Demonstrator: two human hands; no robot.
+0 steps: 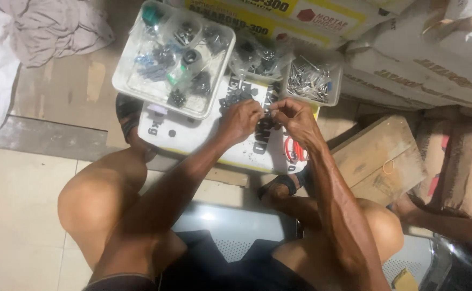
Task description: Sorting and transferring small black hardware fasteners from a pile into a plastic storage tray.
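Note:
My left hand (239, 119) and my right hand (294, 118) meet over a white sack (193, 137) lying flat in front of me. Both pinch a small dark part (266, 114) between their fingertips; its shape is too small to make out. A pile of similar small dark parts (237, 96) lies on the sack just beyond my left hand. Small red-handled scissors (294, 150) rest on the sack under my right wrist.
A clear plastic tray (133, 86) with bagged dark fittings sits at the upper left. A smaller clear tub (312, 81) holds silvery metal pieces. Stacked sacks (419, 59) fill the upper right. A wooden board (378, 156) with a rubber band lies at right. Cloth (47, 27) is heaped upper left.

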